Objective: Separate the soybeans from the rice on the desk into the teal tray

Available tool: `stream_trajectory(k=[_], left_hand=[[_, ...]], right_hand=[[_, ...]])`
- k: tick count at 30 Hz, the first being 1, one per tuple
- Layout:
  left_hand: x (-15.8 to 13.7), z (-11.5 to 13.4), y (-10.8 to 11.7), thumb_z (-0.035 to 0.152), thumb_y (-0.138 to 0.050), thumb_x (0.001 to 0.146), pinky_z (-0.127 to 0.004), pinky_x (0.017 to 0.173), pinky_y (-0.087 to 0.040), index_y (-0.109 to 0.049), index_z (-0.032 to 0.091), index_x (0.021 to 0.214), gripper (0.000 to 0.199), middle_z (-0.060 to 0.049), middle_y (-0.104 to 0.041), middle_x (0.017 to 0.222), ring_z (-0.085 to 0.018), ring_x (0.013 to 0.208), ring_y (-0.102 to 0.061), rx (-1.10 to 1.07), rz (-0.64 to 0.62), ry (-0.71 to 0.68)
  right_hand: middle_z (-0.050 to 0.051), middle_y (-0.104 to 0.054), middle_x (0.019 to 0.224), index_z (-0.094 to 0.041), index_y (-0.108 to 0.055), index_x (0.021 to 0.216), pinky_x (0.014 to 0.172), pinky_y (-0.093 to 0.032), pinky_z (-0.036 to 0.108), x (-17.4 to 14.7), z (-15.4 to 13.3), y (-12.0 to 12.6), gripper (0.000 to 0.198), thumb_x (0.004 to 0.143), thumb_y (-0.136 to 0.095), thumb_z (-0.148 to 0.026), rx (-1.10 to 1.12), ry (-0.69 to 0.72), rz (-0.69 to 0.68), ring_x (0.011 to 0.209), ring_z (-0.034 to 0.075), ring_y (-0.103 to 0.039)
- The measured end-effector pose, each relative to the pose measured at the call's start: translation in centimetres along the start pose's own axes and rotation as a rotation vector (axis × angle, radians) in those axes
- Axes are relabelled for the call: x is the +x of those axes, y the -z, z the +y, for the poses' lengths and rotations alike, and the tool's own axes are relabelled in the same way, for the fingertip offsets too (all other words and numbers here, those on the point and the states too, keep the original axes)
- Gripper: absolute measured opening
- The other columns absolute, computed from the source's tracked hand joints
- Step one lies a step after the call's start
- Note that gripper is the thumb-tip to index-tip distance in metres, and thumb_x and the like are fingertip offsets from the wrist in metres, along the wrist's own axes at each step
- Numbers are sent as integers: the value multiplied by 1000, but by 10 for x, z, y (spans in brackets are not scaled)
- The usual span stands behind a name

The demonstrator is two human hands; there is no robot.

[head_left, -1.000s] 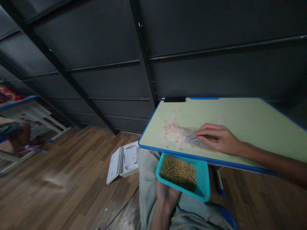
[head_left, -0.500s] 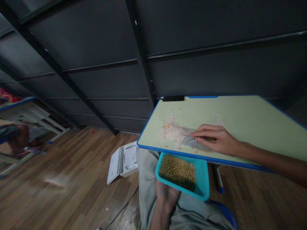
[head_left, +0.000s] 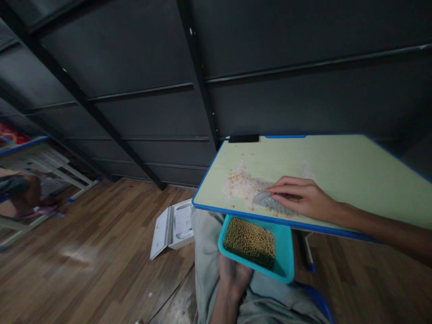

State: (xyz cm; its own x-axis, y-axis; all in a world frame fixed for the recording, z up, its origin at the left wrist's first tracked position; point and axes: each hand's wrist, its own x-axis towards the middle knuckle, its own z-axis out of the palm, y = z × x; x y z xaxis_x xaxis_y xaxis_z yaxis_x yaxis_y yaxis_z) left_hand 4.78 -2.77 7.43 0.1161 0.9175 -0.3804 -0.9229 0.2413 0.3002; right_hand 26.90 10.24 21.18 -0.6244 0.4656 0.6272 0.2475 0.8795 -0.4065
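Note:
My left hand (head_left: 234, 272) supports a turquoise plastic tray (head_left: 285, 252) from below, its fingers mostly hidden under it. Yellow soybeans (head_left: 249, 240) fill much of the tray, which is just below the near edge of the table. Above the tabletop, my right hand (head_left: 305, 195) pinches a clear, rounded plastic piece that looks like a protractor (head_left: 265, 199), held low against the surface. Left of it spreads a pile of white rice grains (head_left: 241, 183) with yellow beans mixed in. Several loose beans (head_left: 275, 212) lie along the table's near edge, beside the plastic piece.
The pale green table (head_left: 351, 166) has a blue rim and stands against a dark panelled wall (head_left: 145, 112). A black flat object (head_left: 243, 138) lies at its far left corner. On the wooden floor rests an open white box (head_left: 180, 225). Another person's leg (head_left: 32, 191) shows far left.
My right hand has shifted slightly left with the clear plastic piece, toward the rice pile. The tray and my left hand have stayed almost in place.

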Motion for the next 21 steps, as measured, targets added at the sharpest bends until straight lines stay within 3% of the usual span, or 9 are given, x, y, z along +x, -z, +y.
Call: stream_trajectory(k=[7, 12, 21], left_hand=[[-4, 3, -7, 25, -51, 97, -54, 111, -49, -76, 25, 119, 33, -6, -73, 132, -39, 134, -57, -5, -24, 24], [-1, 2, -3, 25, -49, 98, -60, 111, -48, -73, 26, 124, 36, -7, -71, 135, -39, 136, -56, -25, 6, 29], [2, 0, 4, 20, -53, 96, -59, 110, -48, -75, 26, 119, 33, -8, -72, 134, -37, 138, -55, -83, -39, 20]], right_hand=[[8, -74, 106, -23, -73, 125, 75, -57, 32, -1, 1, -2, 30, 98, -64, -18, -5, -20, 2, 88, 16, -71], [9, -75, 102, -22, -75, 122, 69, -57, 29, 2, -8, 1, 28, 96, -65, -18, 34, -30, 47, 82, 16, -71], [7, -75, 97, -22, -77, 118, 71, -58, 29, -1, -4, 1, 27, 95, -66, -16, 53, 46, -41, 83, 16, -71]])
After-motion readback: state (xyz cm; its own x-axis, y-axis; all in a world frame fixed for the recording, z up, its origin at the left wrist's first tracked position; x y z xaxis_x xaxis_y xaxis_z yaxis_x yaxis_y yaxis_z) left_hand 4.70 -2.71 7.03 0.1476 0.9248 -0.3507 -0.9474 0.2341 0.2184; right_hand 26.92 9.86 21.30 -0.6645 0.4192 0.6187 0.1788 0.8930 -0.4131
